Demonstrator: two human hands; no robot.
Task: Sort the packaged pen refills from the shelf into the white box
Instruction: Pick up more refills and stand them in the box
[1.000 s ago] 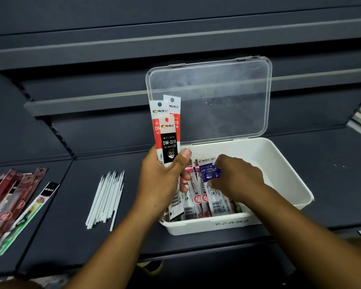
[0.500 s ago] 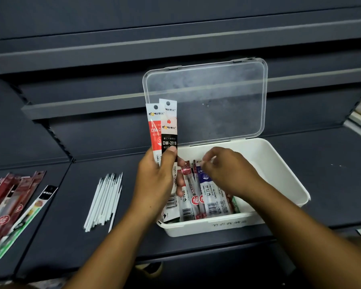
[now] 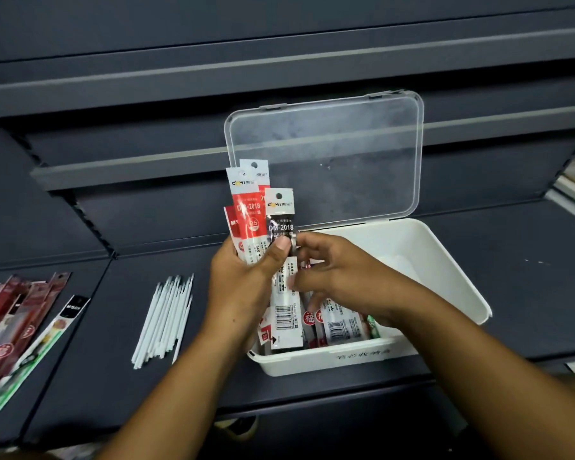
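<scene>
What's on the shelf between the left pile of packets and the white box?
Head view: a bunch of thin white sticks, clear of the packets and white box.

Shelf (image 3: 512,277): dark grey and flat, with a seam running across it.
White box (image 3: 329,361): sits on the shelf at 4 o'clock from the middle of the view, near the front edge.
Clear lid (image 3: 329,154): stands up at the box's 12 o'clock side.
White sticks (image 3: 165,320): a loose bunch at the box's 9 o'clock.
Refill packs (image 3: 17,330): a pile farther out at 9 o'clock, past the sticks.
</scene>
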